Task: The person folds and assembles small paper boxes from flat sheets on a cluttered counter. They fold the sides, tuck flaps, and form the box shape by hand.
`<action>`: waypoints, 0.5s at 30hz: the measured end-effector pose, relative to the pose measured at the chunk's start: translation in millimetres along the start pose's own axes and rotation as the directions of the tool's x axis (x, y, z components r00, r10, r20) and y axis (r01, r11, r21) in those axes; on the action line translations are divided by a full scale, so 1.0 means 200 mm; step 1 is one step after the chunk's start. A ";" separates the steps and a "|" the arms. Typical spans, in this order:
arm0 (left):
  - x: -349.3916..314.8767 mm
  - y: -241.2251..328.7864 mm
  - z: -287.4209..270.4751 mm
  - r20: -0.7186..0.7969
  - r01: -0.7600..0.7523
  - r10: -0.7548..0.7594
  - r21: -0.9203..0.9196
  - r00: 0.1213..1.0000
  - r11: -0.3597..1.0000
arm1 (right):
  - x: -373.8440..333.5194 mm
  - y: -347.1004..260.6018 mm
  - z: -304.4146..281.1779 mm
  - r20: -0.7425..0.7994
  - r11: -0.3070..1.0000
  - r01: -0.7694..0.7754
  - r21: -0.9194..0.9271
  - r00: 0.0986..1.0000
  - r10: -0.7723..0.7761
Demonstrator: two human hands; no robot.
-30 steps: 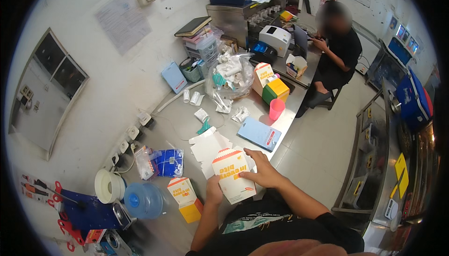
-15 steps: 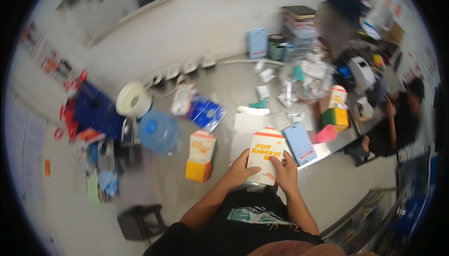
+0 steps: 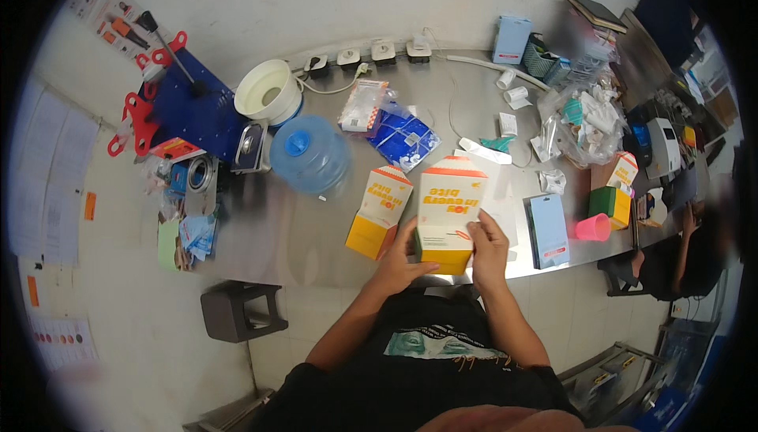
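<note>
1. Carton [image 3: 448, 215], a tall white, orange and yellow food box, was held upright over the near edge of the steel counter [image 3: 316, 234], its printed face turned toward the person, seemingly so the panels could be checked or squared.
2. Left hand [image 3: 399, 262] cupped the carton's lower left corner, fingers wrapped round the yellow base, steadying it from below.
3. Right hand [image 3: 488, 246] pressed flat on the right side panel, thumb on the front face and fingers spread along the edge; together the two hands clamped the box between them.
4. A second carton [image 3: 379, 212] of the same kind leaned tilted just left of the held one, near enough to touch the left hand.
5. Farther back stood a blue water jug [image 3: 309, 153], a white funnel-like bowl [image 3: 268, 92] and a blue plastic bag [image 3: 403, 136].
6. To the right lay a pale blue flat packet [image 3: 547, 229] beside a pink cup [image 3: 592, 227], with a green and yellow box [image 3: 610, 204] beyond.
7. Clutter of crumpled wrappers [image 3: 580, 124] crowded the far right of the counter, leaving little room there.
8. Another person [image 3: 687, 250] sat at the right end, well apart.
9. A dark stool [image 3: 237, 309] stood on the floor, near left.
</note>
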State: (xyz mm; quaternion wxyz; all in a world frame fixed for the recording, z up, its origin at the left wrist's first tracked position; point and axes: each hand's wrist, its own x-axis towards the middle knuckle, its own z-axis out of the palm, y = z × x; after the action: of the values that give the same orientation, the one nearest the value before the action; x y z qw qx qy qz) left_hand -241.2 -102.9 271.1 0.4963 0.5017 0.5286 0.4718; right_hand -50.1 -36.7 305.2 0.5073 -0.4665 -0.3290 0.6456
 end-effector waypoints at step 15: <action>-0.04 0.07 -0.31 -0.051 0.061 -0.174 -0.809 0.983 0.584 | 0.04 0.04 0.24 0.413 0.958 -0.085 -0.272 0.890 0.196</action>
State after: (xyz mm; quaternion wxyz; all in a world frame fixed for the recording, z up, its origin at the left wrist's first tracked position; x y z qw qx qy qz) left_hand -302.4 -110.8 289.2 0.6652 0.1569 0.3207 0.6558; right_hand -98.8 -29.8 312.2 0.3104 -0.3925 -0.4768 0.7226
